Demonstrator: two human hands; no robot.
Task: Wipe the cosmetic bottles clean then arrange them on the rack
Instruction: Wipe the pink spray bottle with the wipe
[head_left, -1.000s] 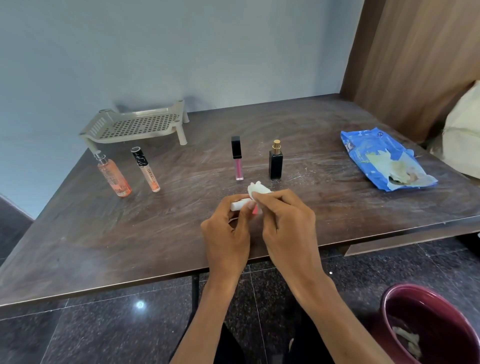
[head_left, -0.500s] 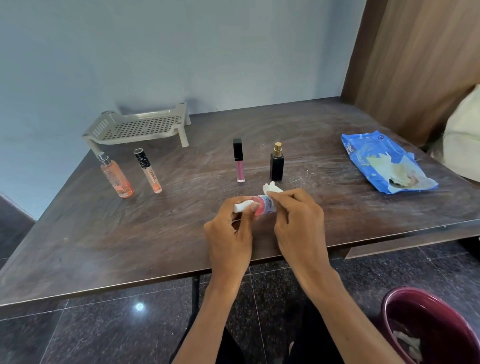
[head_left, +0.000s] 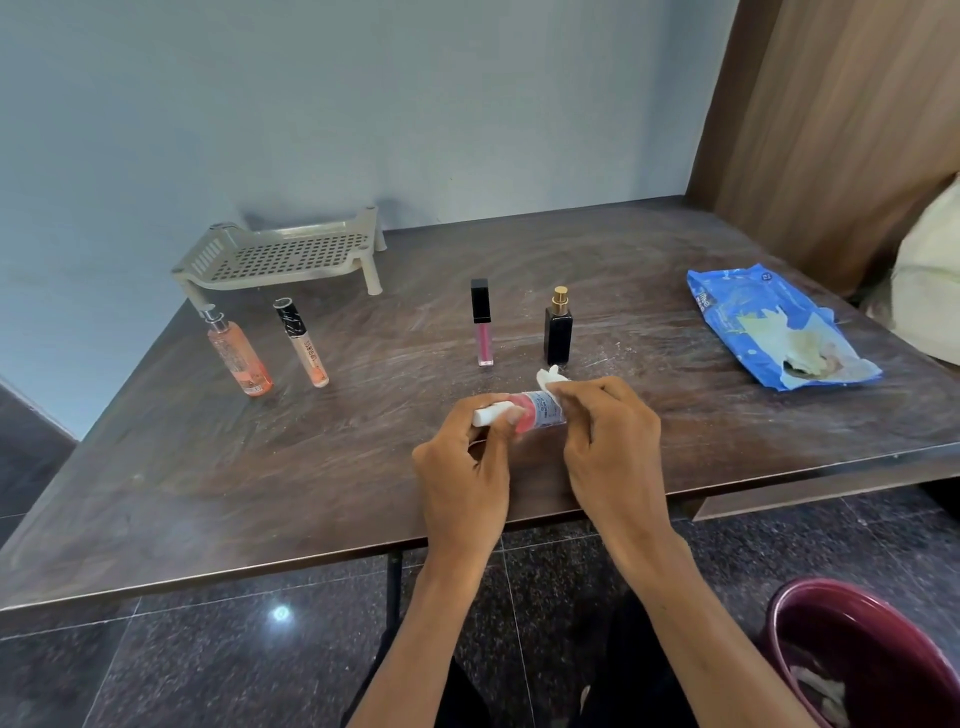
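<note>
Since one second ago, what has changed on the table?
The right hand slid the white wipe along the pink bottle, uncovering its label; the left hand keeps its grip on the cap end. The four standing bottles and the rack stayed put.

Rack (head_left: 283, 254) at far left of table (head_left: 156, 493); its perforated deck is bare, open from above and from the front. Two bottles stand just in front of it: orange spray bottle (head_left: 236, 353) and marble-capped tube (head_left: 304, 343), near each other with a narrow gap between. Wide clear strip of table separates these from pink lip gloss (head_left: 482, 325) and black perfume bottle (head_left: 558, 330), both upright. Both hands (head_left: 608, 441) sit just in front of that pair. Blue wipes packet (head_left: 769, 327) lies flat at right, well apart. Front-left table area free.
</note>
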